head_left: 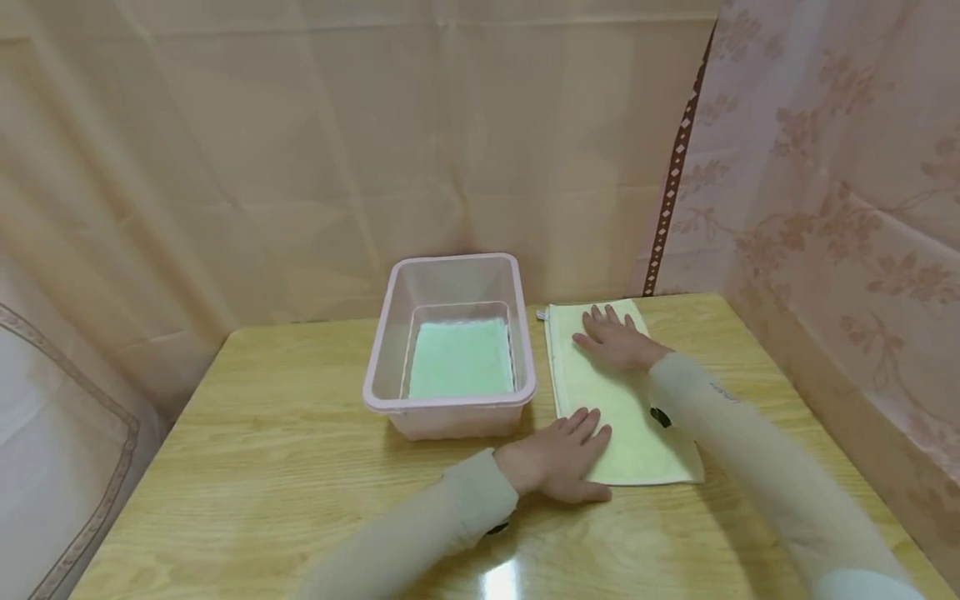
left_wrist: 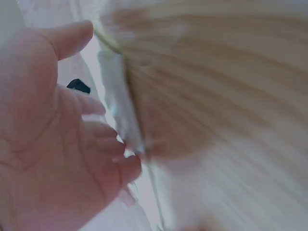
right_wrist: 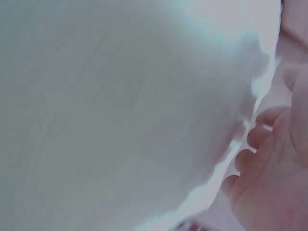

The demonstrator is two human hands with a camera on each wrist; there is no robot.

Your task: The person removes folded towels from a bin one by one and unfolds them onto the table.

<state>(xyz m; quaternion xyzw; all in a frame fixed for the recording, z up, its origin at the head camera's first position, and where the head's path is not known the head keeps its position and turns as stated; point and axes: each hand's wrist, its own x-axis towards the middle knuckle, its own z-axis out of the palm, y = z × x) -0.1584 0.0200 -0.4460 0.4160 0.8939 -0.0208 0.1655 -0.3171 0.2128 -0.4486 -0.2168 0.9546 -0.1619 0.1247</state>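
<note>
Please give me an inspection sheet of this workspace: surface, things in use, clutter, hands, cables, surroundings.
Surface: wooden table, glossy, with a light reflection at the near edge.
Things in use: pale yellow towel lying folded and flat; pink plastic bin beside it, holding a green towel.
Clutter: nothing seen.
Hands: left hand flat on the towel's near end; right hand flat on its far end.
Cables: nothing seen.
Surroundings: beige curtain behind, floral curtain at the right.

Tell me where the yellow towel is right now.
In the head view, the yellow towel lies flat on the table, just right of the pink bin, with the left hand and right hand resting on it.
</note>
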